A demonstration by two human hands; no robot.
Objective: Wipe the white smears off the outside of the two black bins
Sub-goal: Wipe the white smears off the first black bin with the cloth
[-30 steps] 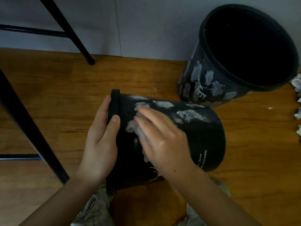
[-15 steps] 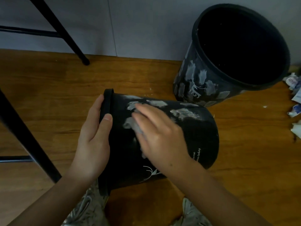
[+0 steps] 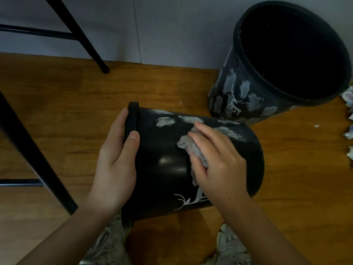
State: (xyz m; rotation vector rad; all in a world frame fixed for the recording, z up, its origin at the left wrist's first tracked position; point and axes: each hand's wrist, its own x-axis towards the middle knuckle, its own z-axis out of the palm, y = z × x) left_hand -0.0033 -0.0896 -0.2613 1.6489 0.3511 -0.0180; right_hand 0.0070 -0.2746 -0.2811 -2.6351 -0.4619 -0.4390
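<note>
One black bin [image 3: 164, 161] lies on its side on the wooden floor [image 3: 57, 104], rim to the left, base to the right. The left hand [image 3: 116, 161] grips that rim, thumb curled over the outer wall, fingers wrapped round the lip. The right hand [image 3: 217, 161] lies on top of the bin wall, fingers fairly straight, pressing a crumpled grey cloth [image 3: 191, 148] flat against the black plastic. White smears [image 3: 165, 121] show on the upper side, just beyond the cloth, with more streaks near the base end. The near part of the wall shines dark, with a white printed design low down. The second black bin [image 3: 236, 96] stands upright just beyond, by the wall, its side patched with white smears. Crumpled paper scraps [image 3: 348, 115] lie at the right edge, and black metal furniture legs [image 3: 34, 153] stand to the left.
</note>
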